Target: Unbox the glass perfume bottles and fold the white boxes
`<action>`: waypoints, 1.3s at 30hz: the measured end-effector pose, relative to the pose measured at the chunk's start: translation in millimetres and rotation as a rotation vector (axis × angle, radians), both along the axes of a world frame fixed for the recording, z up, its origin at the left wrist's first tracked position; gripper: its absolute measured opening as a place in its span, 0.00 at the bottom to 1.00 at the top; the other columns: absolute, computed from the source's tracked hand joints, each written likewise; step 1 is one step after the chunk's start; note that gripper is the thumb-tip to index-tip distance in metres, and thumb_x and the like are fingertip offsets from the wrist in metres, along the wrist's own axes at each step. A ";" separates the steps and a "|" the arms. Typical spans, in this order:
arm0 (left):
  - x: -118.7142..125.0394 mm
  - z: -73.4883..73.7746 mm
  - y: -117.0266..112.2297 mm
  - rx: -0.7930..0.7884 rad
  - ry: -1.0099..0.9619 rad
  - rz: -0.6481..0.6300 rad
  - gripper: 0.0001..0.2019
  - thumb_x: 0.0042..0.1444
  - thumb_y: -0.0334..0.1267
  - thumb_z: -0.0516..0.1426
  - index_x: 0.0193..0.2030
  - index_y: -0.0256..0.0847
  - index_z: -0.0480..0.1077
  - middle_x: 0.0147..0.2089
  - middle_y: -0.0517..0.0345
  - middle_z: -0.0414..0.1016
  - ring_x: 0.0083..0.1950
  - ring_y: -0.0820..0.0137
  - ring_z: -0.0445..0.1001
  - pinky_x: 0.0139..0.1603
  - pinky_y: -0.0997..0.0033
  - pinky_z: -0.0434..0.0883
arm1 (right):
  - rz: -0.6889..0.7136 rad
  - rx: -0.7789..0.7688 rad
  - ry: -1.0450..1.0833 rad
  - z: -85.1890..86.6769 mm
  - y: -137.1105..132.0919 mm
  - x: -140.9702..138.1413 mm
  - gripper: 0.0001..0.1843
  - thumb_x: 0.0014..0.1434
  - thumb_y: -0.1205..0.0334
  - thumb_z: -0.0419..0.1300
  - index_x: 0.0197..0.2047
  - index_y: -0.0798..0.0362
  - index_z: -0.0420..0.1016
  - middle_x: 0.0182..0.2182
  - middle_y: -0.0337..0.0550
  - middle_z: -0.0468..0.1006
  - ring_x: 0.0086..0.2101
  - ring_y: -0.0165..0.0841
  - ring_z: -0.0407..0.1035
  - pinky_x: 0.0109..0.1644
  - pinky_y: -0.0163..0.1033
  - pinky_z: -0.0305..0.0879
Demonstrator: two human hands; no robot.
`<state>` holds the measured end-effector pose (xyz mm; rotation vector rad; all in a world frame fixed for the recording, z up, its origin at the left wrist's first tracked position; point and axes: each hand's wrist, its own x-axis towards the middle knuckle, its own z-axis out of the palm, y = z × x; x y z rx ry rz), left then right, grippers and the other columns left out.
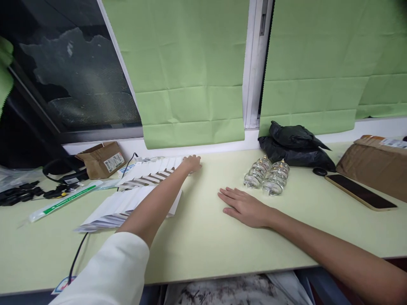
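Note:
My left hand reaches far across the pale green table, fingers curled on the far end of a fanned row of flat white boxes. A second fanned row of white boxes lies nearer, under my left forearm. Whether the left hand grips a box is hard to tell. My right hand lies flat on the bare table, fingers stretched out, holding nothing. A cluster of clear glass jars lies just beyond it to the right.
A black plastic bag sits behind the jars. A phone and a brown parcel lie at the right. At the left are a cardboard box, black cables, and a long white-green packet.

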<state>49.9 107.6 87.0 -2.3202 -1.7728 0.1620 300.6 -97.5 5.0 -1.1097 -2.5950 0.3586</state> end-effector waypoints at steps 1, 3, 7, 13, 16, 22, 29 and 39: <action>-1.9 -1.9 0.6 0.010 0.003 0.019 0.19 0.68 0.43 0.60 0.61 0.38 0.70 0.60 0.46 0.73 0.55 0.60 0.77 0.54 0.52 0.77 | -0.016 0.010 -0.004 -0.4 -0.8 -1.0 0.38 0.74 0.38 0.42 0.79 0.45 0.48 0.77 0.43 0.48 0.75 0.46 0.43 0.78 0.55 0.42; -8.7 -4.3 2.7 0.032 0.011 0.074 0.19 0.68 0.43 0.60 0.62 0.38 0.70 0.60 0.47 0.73 0.55 0.60 0.76 0.54 0.51 0.77 | -0.046 0.030 -0.009 -0.8 -2.2 -2.8 0.38 0.74 0.38 0.42 0.79 0.47 0.50 0.76 0.44 0.50 0.74 0.47 0.45 0.77 0.56 0.44; -26.1 -6.1 8.3 0.034 0.021 0.203 0.26 0.69 0.52 0.55 0.66 0.37 0.66 0.66 0.36 0.68 0.65 0.48 0.70 0.62 0.42 0.69 | -0.051 0.045 -0.010 0.6 -2.9 -3.3 0.38 0.74 0.39 0.43 0.78 0.50 0.52 0.76 0.47 0.52 0.74 0.47 0.47 0.77 0.54 0.46; -38.0 -8.4 13.1 0.013 0.022 0.255 0.36 0.65 0.60 0.50 0.71 0.37 0.58 0.72 0.28 0.60 0.71 0.43 0.62 0.65 0.43 0.61 | -0.030 0.043 0.052 0.2 -1.2 -0.6 0.36 0.74 0.40 0.47 0.77 0.48 0.55 0.75 0.46 0.55 0.73 0.48 0.49 0.76 0.56 0.49; -38.2 -9.7 14.7 0.009 0.020 0.274 0.40 0.61 0.61 0.53 0.72 0.33 0.57 0.70 0.23 0.62 0.72 0.37 0.59 0.66 0.40 0.58 | -0.022 0.045 0.082 -1.1 -0.8 -0.2 0.35 0.74 0.42 0.49 0.77 0.46 0.55 0.75 0.45 0.56 0.73 0.48 0.50 0.76 0.57 0.50; -29.5 -8.7 15.5 -0.023 0.014 0.243 0.44 0.56 0.62 0.57 0.72 0.34 0.59 0.71 0.24 0.63 0.75 0.32 0.53 0.72 0.31 0.42 | -0.017 0.036 0.074 -0.1 -0.8 0.1 0.35 0.74 0.41 0.49 0.77 0.46 0.55 0.75 0.45 0.55 0.73 0.47 0.50 0.76 0.57 0.49; 3.5 -1.5 5.0 -0.097 -0.041 0.182 0.43 0.56 0.61 0.56 0.73 0.39 0.56 0.72 0.28 0.62 0.70 0.37 0.64 0.70 0.33 0.52 | -0.012 0.032 0.067 0.8 -0.4 0.2 0.36 0.74 0.40 0.47 0.77 0.48 0.55 0.75 0.46 0.55 0.73 0.48 0.49 0.76 0.56 0.48; 52.8 11.9 -62.7 -0.295 -0.111 0.028 0.43 0.54 0.65 0.58 0.69 0.39 0.62 0.68 0.31 0.69 0.61 0.42 0.75 0.54 0.55 0.73 | -0.052 0.072 0.140 2.6 0.5 -0.6 0.26 0.74 0.50 0.51 0.69 0.50 0.65 0.68 0.52 0.67 0.68 0.47 0.59 0.71 0.54 0.57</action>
